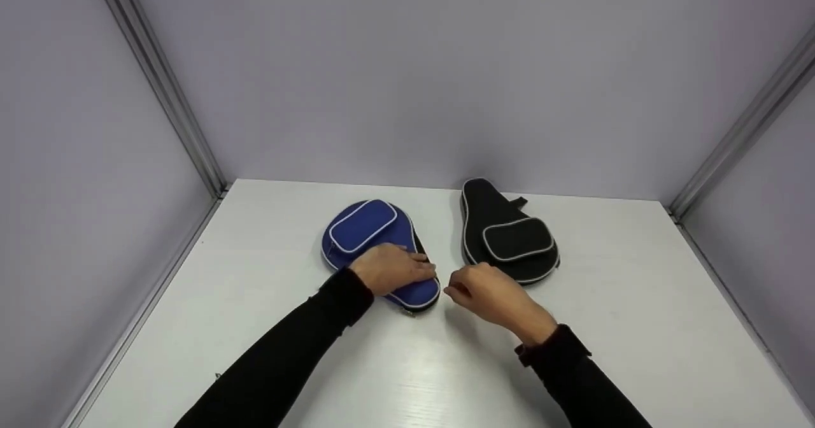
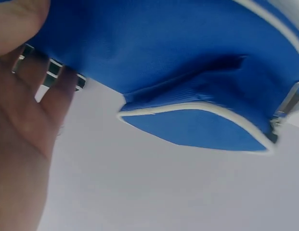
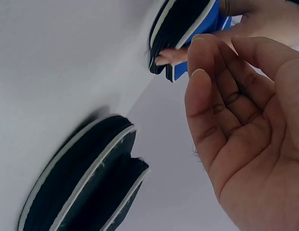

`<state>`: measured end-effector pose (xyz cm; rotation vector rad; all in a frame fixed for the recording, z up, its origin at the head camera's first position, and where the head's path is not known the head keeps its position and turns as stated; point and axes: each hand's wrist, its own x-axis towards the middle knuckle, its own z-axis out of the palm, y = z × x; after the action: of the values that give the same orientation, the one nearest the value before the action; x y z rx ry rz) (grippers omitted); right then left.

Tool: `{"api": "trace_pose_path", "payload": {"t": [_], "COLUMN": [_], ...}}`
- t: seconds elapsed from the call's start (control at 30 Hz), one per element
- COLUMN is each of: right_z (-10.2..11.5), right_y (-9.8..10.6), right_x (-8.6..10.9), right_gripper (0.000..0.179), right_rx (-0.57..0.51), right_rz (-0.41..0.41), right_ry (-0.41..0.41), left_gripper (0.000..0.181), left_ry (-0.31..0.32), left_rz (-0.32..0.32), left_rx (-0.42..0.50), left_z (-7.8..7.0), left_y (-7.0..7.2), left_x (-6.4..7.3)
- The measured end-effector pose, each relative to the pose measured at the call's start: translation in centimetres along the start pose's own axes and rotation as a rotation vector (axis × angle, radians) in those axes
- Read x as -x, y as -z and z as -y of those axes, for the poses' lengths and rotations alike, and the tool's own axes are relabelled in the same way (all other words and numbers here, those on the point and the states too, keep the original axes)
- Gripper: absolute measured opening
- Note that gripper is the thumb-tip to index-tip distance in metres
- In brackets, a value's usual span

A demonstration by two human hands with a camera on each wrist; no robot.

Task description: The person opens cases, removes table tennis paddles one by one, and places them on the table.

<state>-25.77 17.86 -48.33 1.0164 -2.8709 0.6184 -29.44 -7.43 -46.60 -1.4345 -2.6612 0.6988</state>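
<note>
A blue table tennis paddle case (image 1: 407, 224) with white piping and a zipped pocket lies on the left of the table, its narrow end towards me. My left hand (image 1: 391, 269) grips it across the narrow part, fingertips over the dark zipped side; the thumb (image 2: 17, 24) lies against the blue fabric in the left wrist view. My right hand (image 1: 493, 297) hovers just right of that case, fingers loosely curled with nothing in them. Beyond it lies a black paddle case (image 1: 487, 214), also white-piped, its pocket (image 1: 519, 239) facing up and narrow end pointing away.
The white table (image 1: 274, 243) is bounded by a pale back wall (image 1: 407, 84) and side panels with metal corner strips. A short black strap (image 1: 518, 202) sticks out beside the black case's narrow end. Both forearms wear black sleeves.
</note>
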Motion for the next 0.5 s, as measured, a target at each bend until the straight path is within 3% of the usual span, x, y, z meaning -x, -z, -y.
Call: {"api": "trace_pose_path", "payload": {"t": [0.2, 0.5], "right_z": [-1.1, -2.1], "right_y": [0.0, -0.4], "right_x": [0.4, 0.7], "right_gripper": [0.014, 0.011], "right_rx": [-0.003, -0.004], "right_rz": [-0.015, -0.018], "right_ry": [-0.020, -0.032], "left_gripper": [0.065, 0.064], "left_ry": [-0.094, -0.241], "left_rz": [-0.049, -0.124], "left_rx": [-0.165, -0.313], "left_z": [0.0, -0.2], "left_y": [-0.7, -1.8], "left_x": [1.1, 2.5]}}
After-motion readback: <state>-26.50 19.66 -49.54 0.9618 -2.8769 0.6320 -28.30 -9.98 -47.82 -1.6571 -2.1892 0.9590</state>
